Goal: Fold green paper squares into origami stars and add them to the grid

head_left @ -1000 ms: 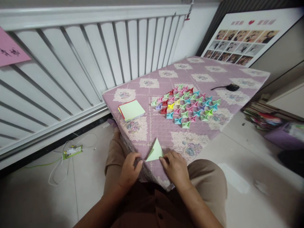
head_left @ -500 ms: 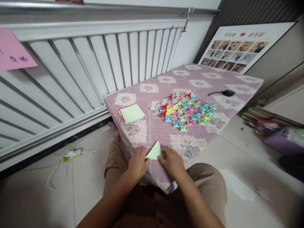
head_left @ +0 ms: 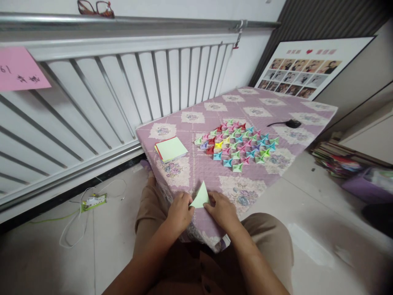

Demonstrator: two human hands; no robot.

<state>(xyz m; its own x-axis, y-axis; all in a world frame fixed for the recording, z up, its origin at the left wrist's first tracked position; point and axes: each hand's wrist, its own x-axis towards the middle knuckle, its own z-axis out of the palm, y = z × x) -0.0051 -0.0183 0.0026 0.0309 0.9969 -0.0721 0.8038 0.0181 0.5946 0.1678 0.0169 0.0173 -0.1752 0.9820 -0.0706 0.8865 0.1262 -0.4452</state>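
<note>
Gripping a pale green paper triangle (head_left: 200, 197) by its lower corners, the two hands work just above the near corner of the tabletop (head_left: 198, 174). The left hand (head_left: 180, 212) has its thumb and fingers closed at the left corner; the right hand (head_left: 221, 209) pinches the right side, thumb in front. The triangle's tip points away from the person, and its left edge curves slightly.

Beyond the left hand, near the left edge, lies a stack of paper (head_left: 172, 149), pale green on top, with red and yellow edges showing beneath. To its right, well apart from the hands, sit rows of folded pieces (head_left: 235, 155) in green, pink, red, blue, yellow and purple, covering the middle of the cloth (head_left: 211, 227). Farther right is a black object (head_left: 293, 123) with a short cord.

A white radiator (head_left: 176, 82) bounds the left side, a pink note (head_left: 23, 71) in front of it and glasses (head_left: 96, 8) on the pipe (head_left: 166, 22) above. A photo board (head_left: 302, 71) leans at the far end. On the floor (head_left: 115, 241), a power strip (head_left: 94, 201) lies among cables at left; magazines (head_left: 337, 159) and a purple bin (head_left: 357, 182) stand at right.
</note>
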